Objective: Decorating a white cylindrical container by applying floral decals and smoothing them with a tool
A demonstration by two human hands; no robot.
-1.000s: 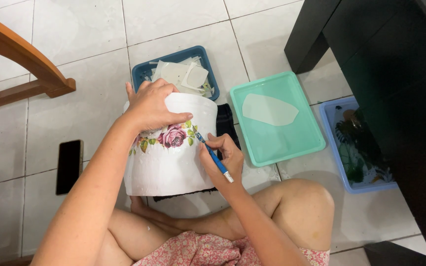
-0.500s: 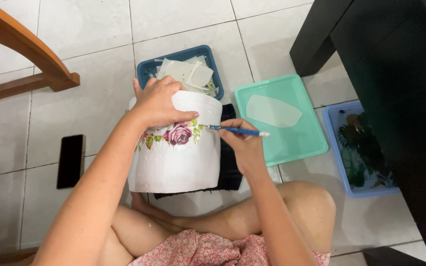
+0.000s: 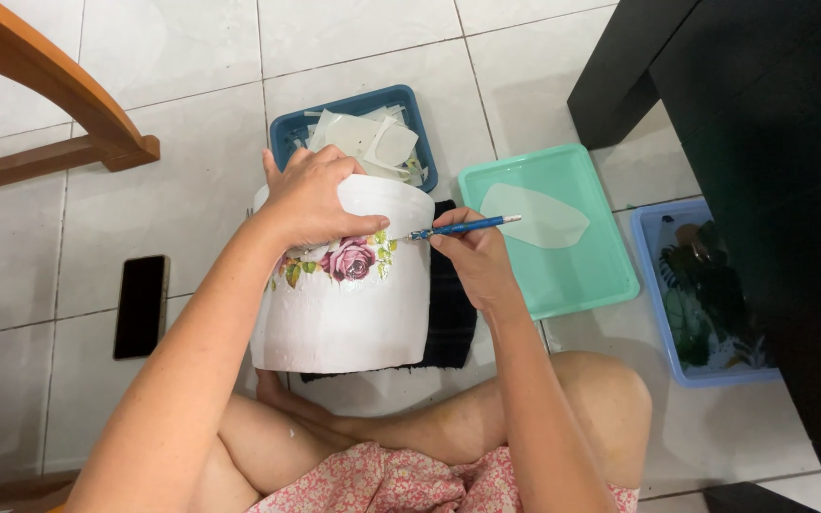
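A white bucket-like pot with a pink rose and green leaves on its side lies tilted against my legs on the tiled floor. My left hand grips its upper rim from above. My right hand holds a thin blue-handled brush almost level, its tip touching the pot's side just right of the flower picture. A dark cloth lies under the pot's right side.
A dark blue tray with pale paper pieces sits behind the pot. A mint-green tray holding a translucent sheet is to the right, a light blue tray with leaf pictures beyond it under a black table. A black phone lies left, near a wooden chair.
My right hand turned the brush from pointing down to lying almost level, and its tip moved up to the pot's side beside the flower. My left hand stayed on the rim.
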